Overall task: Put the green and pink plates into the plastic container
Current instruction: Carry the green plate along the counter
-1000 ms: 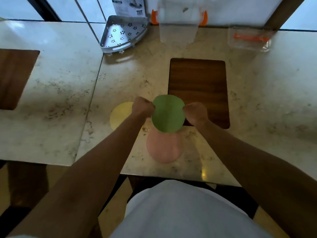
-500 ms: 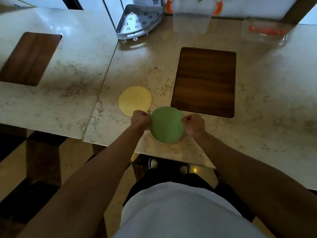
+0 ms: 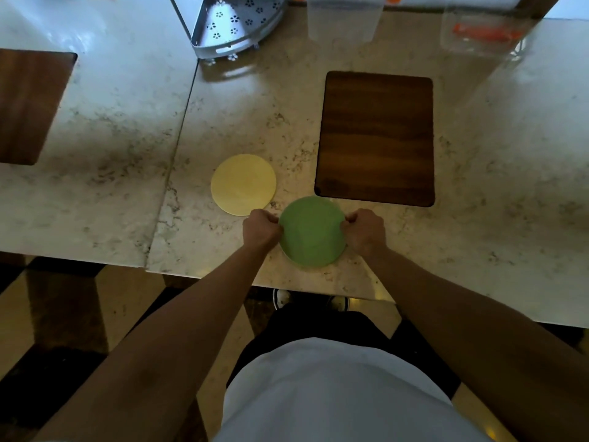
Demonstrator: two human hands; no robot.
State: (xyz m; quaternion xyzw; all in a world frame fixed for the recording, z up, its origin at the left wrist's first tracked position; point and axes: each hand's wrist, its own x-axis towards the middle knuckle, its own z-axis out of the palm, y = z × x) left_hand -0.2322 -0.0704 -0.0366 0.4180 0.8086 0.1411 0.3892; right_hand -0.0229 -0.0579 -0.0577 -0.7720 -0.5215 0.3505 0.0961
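A round green plate [image 3: 311, 231] sits near the front edge of the marble counter. My left hand [image 3: 260, 230] grips its left rim and my right hand [image 3: 363, 231] grips its right rim. The pink plate is hidden; it lay where the green plate now is, so it may be underneath. A clear plastic container [image 3: 342, 17] with orange clips stands at the back of the counter, far from my hands.
A yellow plate [image 3: 243, 184] lies just left of the green one. A dark wooden board [image 3: 377, 138] lies behind it. A metal corner rack [image 3: 234, 25] stands at the back left, a clear lid with an orange strip [image 3: 484, 35] at the back right.
Both hands have brought the green plate down and toward the counter's front edge, over the spot where the pink plate lay. The pink plate is no longer visible.
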